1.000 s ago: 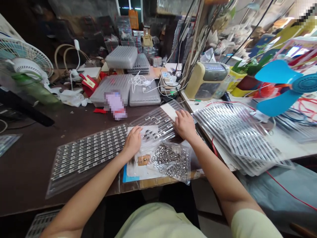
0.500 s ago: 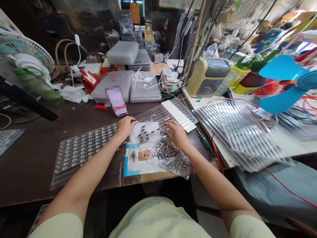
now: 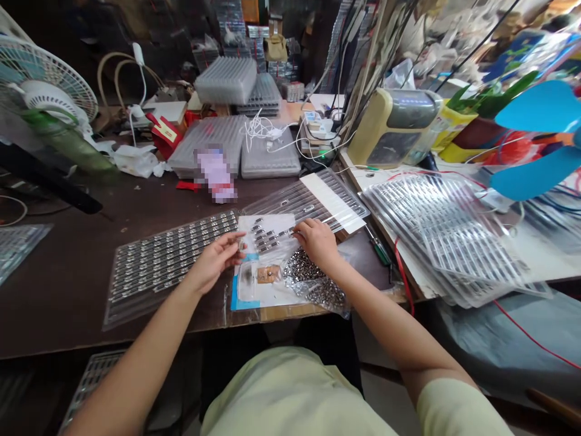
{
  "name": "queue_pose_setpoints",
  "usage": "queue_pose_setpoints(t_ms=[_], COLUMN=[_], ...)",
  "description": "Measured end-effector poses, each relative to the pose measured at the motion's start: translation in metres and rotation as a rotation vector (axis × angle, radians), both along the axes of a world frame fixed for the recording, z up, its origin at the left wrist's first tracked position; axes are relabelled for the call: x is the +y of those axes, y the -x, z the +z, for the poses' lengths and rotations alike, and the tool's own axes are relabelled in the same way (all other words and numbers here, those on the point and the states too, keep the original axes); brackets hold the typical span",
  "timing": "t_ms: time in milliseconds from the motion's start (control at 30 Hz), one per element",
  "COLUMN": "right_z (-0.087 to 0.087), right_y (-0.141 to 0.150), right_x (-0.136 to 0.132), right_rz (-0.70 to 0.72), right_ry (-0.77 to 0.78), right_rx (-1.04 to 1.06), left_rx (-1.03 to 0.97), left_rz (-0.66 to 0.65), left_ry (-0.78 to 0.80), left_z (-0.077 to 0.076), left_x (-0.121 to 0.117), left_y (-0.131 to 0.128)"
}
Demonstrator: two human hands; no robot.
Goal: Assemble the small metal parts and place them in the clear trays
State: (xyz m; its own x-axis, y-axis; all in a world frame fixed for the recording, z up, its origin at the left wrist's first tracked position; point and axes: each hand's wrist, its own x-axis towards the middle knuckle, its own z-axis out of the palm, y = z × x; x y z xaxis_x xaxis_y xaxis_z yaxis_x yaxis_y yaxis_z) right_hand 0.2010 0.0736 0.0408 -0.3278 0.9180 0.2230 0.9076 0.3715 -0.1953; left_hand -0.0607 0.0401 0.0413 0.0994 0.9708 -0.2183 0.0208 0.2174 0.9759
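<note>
My left hand (image 3: 214,264) is at the right end of a clear ribbed tray (image 3: 181,257) filled with rows of small dark-and-silver metal parts. Its thumb and fingers close on one small metal part (image 3: 241,244). Fingertips of my right hand (image 3: 318,243) are pinched together at the right edge of a white sheet, beside a group of loose metal parts (image 3: 267,240); what they hold is hidden. Just below that hand lies a clear bag of tiny shiny metal pieces (image 3: 303,266). A brown block (image 3: 269,274) sits left of the bag, on a white-and-blue sheet (image 3: 246,302).
Behind the hands, another ribbed tray (image 3: 281,206) carries a white strip (image 3: 329,203). Green-handled screwdrivers (image 3: 380,251) lie at right, near stacked clear trays (image 3: 454,230). A blue-bladed fan (image 3: 538,109) and a white fan (image 3: 49,91) flank the table; a phone (image 3: 216,175) stands behind.
My left hand has come down and towards me off the white sheet, now pinching a small metal part. My right hand has moved slightly left, its fingers closing. The view has shifted a little.
</note>
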Motion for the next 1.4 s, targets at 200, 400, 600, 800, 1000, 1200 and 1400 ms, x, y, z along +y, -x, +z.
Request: queue_pose_setpoints(t_ms=[200,400,600,800,1000,1200,1400], right_z=[0.003,-0.018,-0.032,-0.027,-0.026,-0.02,-0.024], right_y=[-0.001,0.002,0.004,0.003,0.004,0.005,0.014], right_x=[-0.03,-0.088,-0.091,-0.088,-0.092,-0.095,-0.09], right_rz=[0.042,0.044,0.001,-0.045,0.003,0.046,0.028], right_ry=[-0.081,-0.072,-0.094,-0.023,0.111,0.112,0.098], right_rx=[0.0,-0.078,-0.016,0.271,0.521,0.57,0.521], left_rx=[0.072,0.428,0.61,0.658,0.673,0.738,0.728], left_rz=[0.025,0.031,-0.013,-0.05,-0.043,-0.047,-0.064], left_ry=[0.068,-0.208,-0.44,-0.498,-0.555,-0.545,-0.518], left_z=[-0.018,-0.031,-0.03,-0.036,-0.037,-0.039,-0.041], left_x=[-0.063,-0.07,-0.061,-0.06,-0.055,-0.054,-0.052], left_y=[0.006,-0.005,-0.021,-0.03,-0.044,-0.048,-0.048])
